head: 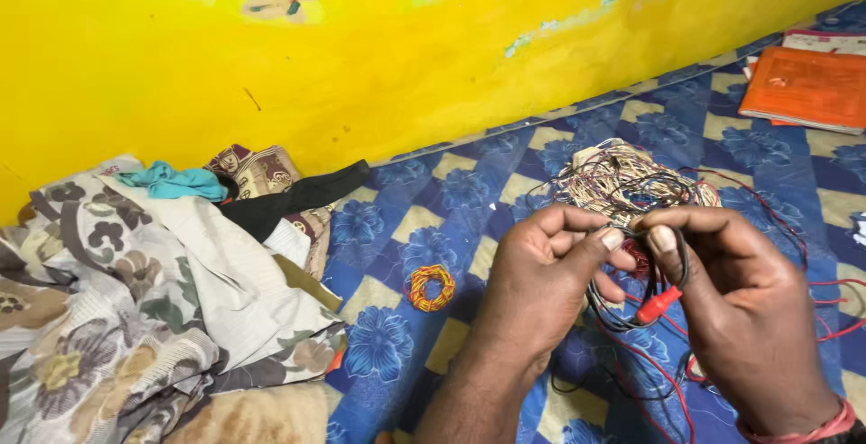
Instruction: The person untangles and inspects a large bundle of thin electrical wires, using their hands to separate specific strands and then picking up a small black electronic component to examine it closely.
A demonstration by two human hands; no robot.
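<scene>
Blue floral bedsheet (433, 227) under a yellow wall (379, 56), crumpled clothes (153, 272) at the bed's left edge. Over the middle, left hand (541, 272) and right hand (735, 304) meet thumb to thumb, each grip pinching tight on the black and red wires (645, 304).

Open blue floral mattress (469, 191) left of hands, wire tangle (622, 178) ahead, crumpled bedding (153, 291) far left

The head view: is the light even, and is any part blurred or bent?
Head view: light is soft and even, no glare on the yellow wall; only faint shadow lies under the left hand and right hand; the hands and the black and red wires look sharp; the wall's lower edge curves, so the lens bends the picture a little.
</scene>
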